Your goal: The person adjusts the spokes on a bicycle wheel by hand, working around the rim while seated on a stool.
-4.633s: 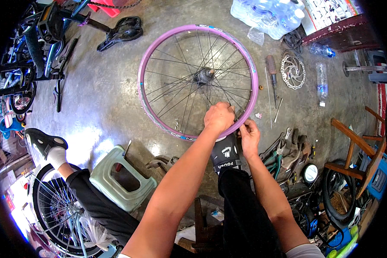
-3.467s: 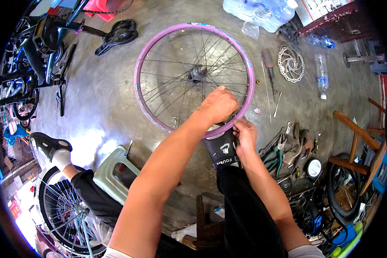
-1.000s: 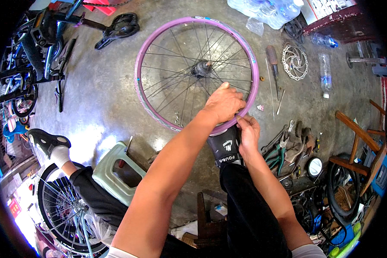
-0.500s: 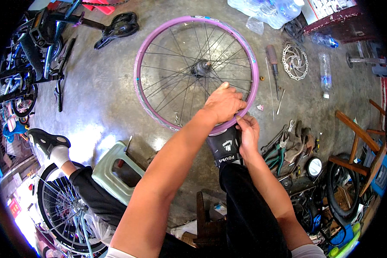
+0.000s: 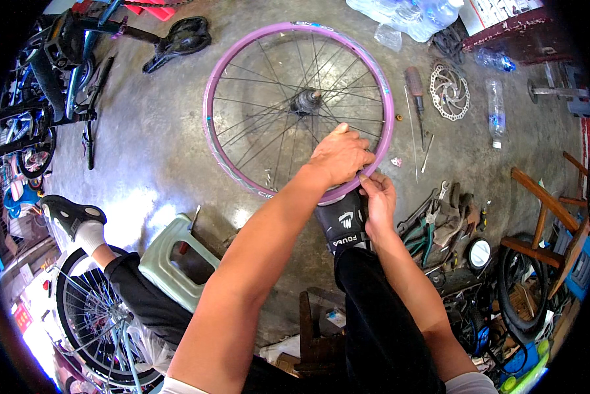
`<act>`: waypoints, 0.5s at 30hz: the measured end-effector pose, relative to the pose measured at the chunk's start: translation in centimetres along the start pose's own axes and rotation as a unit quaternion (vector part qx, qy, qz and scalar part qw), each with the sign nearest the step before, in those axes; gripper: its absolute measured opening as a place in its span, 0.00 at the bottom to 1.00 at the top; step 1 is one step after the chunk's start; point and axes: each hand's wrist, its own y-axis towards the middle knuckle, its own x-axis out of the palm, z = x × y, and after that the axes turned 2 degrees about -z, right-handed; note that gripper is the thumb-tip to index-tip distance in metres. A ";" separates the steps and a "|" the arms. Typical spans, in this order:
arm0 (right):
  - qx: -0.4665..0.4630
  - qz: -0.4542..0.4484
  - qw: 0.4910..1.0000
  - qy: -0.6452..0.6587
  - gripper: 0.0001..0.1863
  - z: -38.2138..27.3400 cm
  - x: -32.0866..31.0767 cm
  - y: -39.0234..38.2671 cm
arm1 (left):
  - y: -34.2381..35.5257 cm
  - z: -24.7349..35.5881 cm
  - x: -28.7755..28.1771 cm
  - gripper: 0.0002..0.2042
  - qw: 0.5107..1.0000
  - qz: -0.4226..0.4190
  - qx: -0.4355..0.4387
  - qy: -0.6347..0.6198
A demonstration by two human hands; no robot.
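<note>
Concrete floor (image 5: 144, 118), black bicycle saddle (image 5: 177, 43) at left.
At centre, a purple-rimmed bicycle wheel (image 5: 305, 103) is placed, touched at its near edge by the curled left hand (image 5: 343, 157) and the nearly closed right hand (image 5: 379, 197); what they hold cannot be told. Rightward, a brake disc (image 5: 462, 96) is laid.

Left fingers (image 5: 364, 156) and right fingers (image 5: 374, 184) touch a purple-rimmed spoked wheel (image 5: 306, 102).

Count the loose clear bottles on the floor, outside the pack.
2. Lower bottle lies right of the brake disc; upper bottle lies farther up, by the dark red cabinet. More may be hidden in the clutter.
</note>
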 end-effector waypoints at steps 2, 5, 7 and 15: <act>-0.006 -0.005 1.000 -0.007 0.16 -0.2 0.1 0.0 | -0.1 0.0 0.0 0.09 1.000 -0.008 0.003 0.020; -0.010 -0.008 1.000 -0.009 0.16 -0.2 0.0 0.0 | -0.1 0.0 -0.2 0.09 0.999 -0.020 0.005 0.036; -0.007 -0.008 1.000 -0.008 0.16 -0.1 0.1 -0.1 | -0.1 -0.1 0.0 0.09 0.999 -0.009 0.002 0.034; 0.008 -0.017 1.000 -0.011 0.15 -0.5 0.1 -0.2 | -0.1 0.0 -0.3 0.08 1.000 -0.010 0.004 0.013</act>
